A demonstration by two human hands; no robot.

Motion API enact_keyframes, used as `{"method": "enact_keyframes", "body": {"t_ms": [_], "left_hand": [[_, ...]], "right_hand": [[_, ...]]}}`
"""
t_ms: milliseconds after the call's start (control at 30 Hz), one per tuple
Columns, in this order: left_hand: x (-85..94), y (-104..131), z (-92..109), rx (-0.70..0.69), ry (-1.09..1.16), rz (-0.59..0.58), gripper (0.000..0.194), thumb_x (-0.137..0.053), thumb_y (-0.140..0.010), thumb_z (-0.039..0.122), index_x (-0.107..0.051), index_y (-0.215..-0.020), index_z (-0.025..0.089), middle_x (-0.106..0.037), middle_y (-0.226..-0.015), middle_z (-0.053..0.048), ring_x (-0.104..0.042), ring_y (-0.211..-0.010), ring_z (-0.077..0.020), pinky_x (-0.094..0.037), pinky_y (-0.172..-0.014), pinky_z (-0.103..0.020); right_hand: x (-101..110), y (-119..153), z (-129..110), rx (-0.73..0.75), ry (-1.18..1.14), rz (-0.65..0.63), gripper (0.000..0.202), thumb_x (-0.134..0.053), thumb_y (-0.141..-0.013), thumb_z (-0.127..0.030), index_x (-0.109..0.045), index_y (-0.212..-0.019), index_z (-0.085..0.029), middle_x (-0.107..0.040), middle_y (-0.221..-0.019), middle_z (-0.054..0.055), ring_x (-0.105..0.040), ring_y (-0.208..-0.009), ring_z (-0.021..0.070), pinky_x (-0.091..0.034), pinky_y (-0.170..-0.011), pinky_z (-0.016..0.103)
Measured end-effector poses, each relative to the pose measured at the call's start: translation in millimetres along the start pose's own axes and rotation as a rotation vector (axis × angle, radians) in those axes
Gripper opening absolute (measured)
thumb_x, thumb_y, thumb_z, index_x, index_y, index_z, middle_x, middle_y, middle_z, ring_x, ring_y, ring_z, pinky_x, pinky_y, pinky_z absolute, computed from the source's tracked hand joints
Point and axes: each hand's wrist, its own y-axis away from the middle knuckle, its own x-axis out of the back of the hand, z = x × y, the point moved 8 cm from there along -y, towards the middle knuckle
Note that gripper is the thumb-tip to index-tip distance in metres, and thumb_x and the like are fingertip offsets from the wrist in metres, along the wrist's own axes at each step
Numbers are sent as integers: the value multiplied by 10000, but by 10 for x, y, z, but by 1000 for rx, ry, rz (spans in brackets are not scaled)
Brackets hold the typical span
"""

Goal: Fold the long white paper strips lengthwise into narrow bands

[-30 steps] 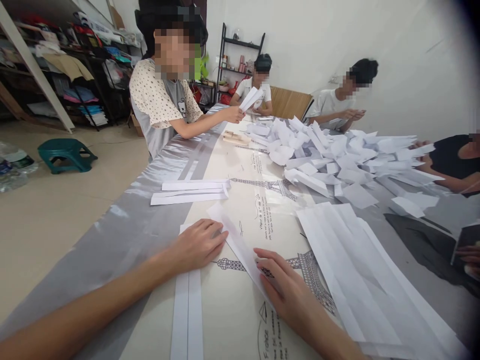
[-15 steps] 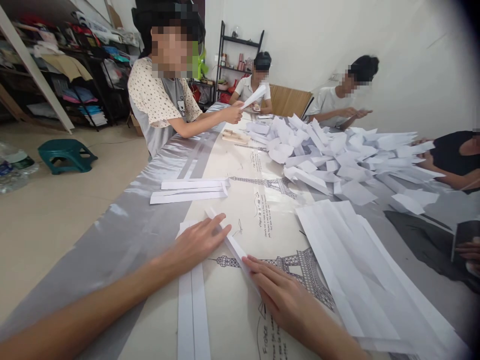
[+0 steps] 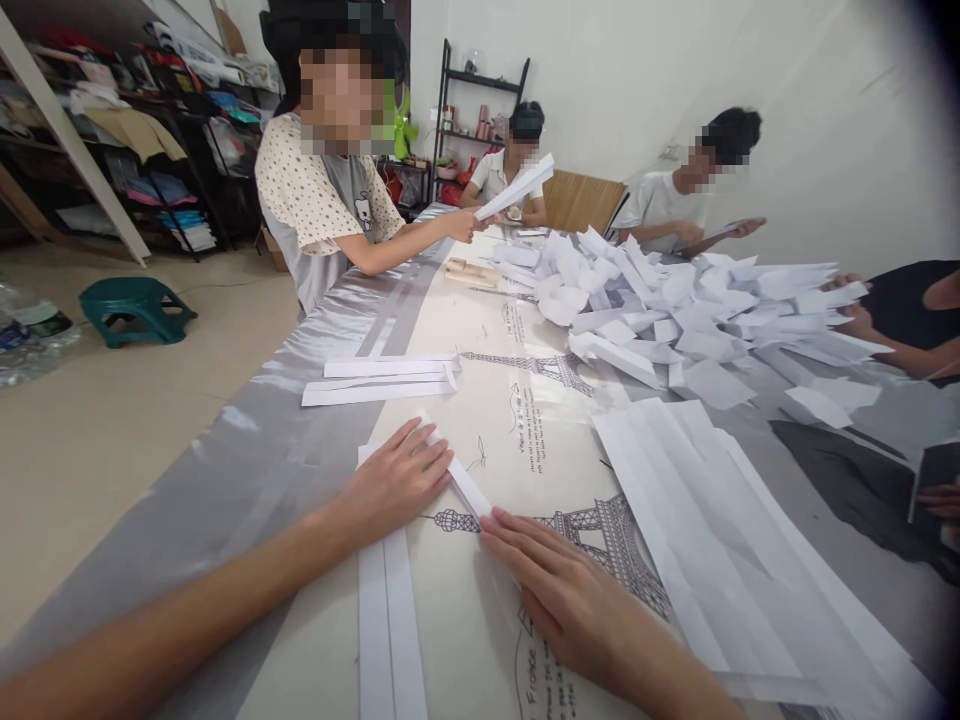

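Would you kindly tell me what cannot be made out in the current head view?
In the head view:
- Narrow paper strip: partly covered by the left hand and right hand.
- Long paper: near end cut off by the bottom edge.
- Tablecloth: finer print too small to read.

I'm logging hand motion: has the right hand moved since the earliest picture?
Yes, slightly: the right hand has shifted left in view, its fingertips nearer the tip of the nearest printed tower.

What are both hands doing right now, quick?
Left hand: open, fingers resting across the narrow paper strip.
Right hand: open, fingers extended, fingertips on the same paper strip, closer to you.
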Motion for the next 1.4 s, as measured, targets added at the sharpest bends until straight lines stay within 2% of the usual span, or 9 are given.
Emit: {"method": "enact_keyframes", "body": {"t_ms": [133, 300, 533, 667, 800, 967, 1167, 1400], "left_hand": [[-7, 34, -37, 19, 94, 22, 263, -458, -1042, 213, -657, -1186, 120, -729, -1197, -108, -669, -1172, -274, -523, -1047, -422], [-70, 19, -103, 133, 123, -39, 271, -415, -1065, 240, -633, -1185, 132, -689, -1246, -142, -684, -1127, -279, -555, -975, -455], [-126, 50, -127, 184, 81, -66, 349, -425, -1074, 302, -613, -1290, 103, -662, -1331, -147, -587, -1308, -294, -493, -1100, -448], [-157, 73, -137, 203, 32, -82, 429, -380, -1088, 338, -599, -1325, 56, -628, -1393, -172, -570, -1336, -300, -486, -1116, -423], [-173, 82, -180, 259, 27, -86, 516, -351, -1086, 385, -560, -1367, 6, -594, -1425, -216, -566, -1337, -317, -483, -1120, -437], [-204, 88, -202, 280, 81, -110, 528, -348, -1077, 408, -540, -1395, 32, -583, -1442, -209, -494, -1408, -330, -428, -1167, -472], [-264, 119, -276, 329, 148, -170, 591, -306, -1084, 462, -402, -1506, 59, -440, -1572, -209, -419, -1471, -303, -381, -1197, -458], [-327, 82, -287, 377, 122, -236, 649, -313, -1067, 571, -418, -1481, 82, -440, -1572, -208, -399, -1483, -306, -347, -1198, -461]], "right_hand": [[-12, 1, 11, 16, -12, -68, 754, -415, -851, 59, -379, -1573, -155, -453, -1594, 93, -364, -1508, 234, -364, -1238, 489], [49, -23, 6, 16, -60, -110, 715, -445, -894, 16, -381, -1576, -189, -449, -1598, 73, -392, -1494, 214, -353, -1249, 453], [-27, -12, -1, 48, -38, -160, 680, -524, -969, -160, -296, -1610, -176, -375, -1638, 88, -306, -1535, 219, -308, -1267, 458], [-61, -17, -26, 36, 12, -134, 639, -415, -976, -65, -316, -1600, -160, -383, -1634, 85, -303, -1535, 195, -326, -1261, 431], [-85, -13, -65, 45, 35, -129, 686, -431, -932, -24, -318, -1599, -136, -373, -1638, 93, -301, -1535, 213, -336, -1254, 430], [-100, -4, -60, 40, 22, -123, 707, -445, -906, -12, -336, -1593, -141, -367, -1641, 83, -309, -1532, 215, -338, -1252, 421], [-116, -26, -64, 24, 45, -164, 694, -436, -908, -7, -347, -1585, -130, -349, -1652, 83, -286, -1541, 219, -320, -1260, 435], [-128, -6, -104, 32, 61, -175, 724, -442, -869, 27, -358, -1575, -113, -320, -1663, 104, -256, -1551, 240, -315, -1257, 451]]}}
